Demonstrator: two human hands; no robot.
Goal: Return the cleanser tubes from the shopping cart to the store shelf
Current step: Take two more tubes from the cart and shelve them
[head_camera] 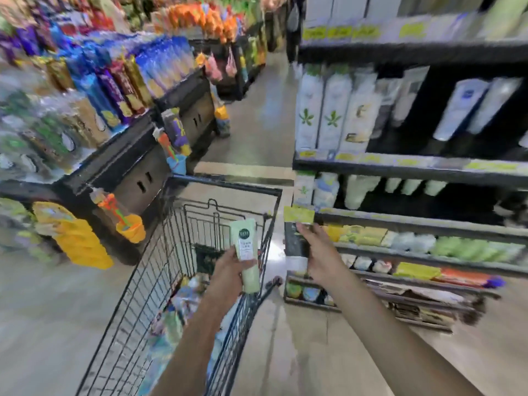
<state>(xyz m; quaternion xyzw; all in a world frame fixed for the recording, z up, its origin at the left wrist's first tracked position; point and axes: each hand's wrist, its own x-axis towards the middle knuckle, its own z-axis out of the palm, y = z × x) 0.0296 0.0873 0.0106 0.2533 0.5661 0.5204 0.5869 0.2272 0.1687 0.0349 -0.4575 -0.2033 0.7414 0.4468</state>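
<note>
L hand [233, 270] gripping green cleanser tube [247, 257] above cart [217, 190]; R hand [320, 252] spread, empty, nearing shelf [400, 221]. Tube not yet shelved; cart contents blurred.

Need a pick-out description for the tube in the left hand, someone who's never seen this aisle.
Start at the black wire shopping cart in the aisle's centre. Above its right rim, the left hand grips a pale green plastic tube, upright, its lower half held. Unlike the blurred items in the basket, it is raised, with a dark round logo over a white label.

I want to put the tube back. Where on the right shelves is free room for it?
Dark gaps show on the middle shelf, beside the white tubes, and one shelf lower, right of the pale bottles. The lower rows by the right hand look crowded.
</note>
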